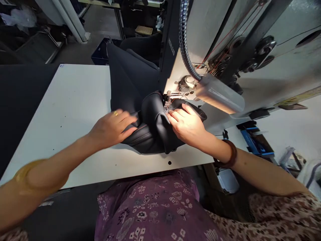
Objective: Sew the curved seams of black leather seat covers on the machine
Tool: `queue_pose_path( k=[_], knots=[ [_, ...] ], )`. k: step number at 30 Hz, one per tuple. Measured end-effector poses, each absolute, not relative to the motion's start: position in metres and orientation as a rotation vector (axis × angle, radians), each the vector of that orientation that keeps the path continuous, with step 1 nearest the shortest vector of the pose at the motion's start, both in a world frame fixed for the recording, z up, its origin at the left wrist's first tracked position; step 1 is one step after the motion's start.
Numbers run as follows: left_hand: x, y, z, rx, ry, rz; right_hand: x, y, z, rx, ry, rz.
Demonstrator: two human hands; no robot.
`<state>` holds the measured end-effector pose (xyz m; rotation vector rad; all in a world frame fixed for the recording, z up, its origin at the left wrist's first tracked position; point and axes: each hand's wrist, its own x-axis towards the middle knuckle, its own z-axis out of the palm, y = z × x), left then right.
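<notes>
A black leather-like piece [154,115] with light stitching lies bunched under the presser foot [167,102] of a sewing machine [215,63]. My right hand [187,122] grips a fold of it just right of the foot, its fingertips close to the needle area. At the piece's left side is my left hand [112,129], slightly blurred, with thumb and fingers apart over the material. Whether its fingertips touch the material, I cannot tell. A wide flat part of the piece rises behind the foot. The needle tip is hard to make out.
The white table [82,87] spreads to the left and front. A lamp [220,95] on a braided flexible neck hangs right of the foot. Blue-edged trays [258,140] stand at the right, and a dark blue bin [100,52] sits behind the table.
</notes>
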<state>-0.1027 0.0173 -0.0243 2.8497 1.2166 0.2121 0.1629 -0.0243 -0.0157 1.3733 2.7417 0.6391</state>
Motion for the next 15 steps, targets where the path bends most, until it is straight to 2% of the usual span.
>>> queue_pose_path(
  k=[3, 6, 15],
  knots=[
    [-0.056, 0.052, -0.007, 3.155, 0.758, 0.480, 0.160, -0.029, -0.018, 1.445, 2.704, 0.619],
    [-0.033, 0.071, -0.012, 3.153, 0.508, 0.451, 0.161, -0.032, -0.022, 1.463, 2.704, 0.596],
    [-0.033, 0.064, -0.021, 3.108, 0.572, 0.424, 0.166, -0.027, -0.017, 1.412, 2.737, 0.591]
  ],
)
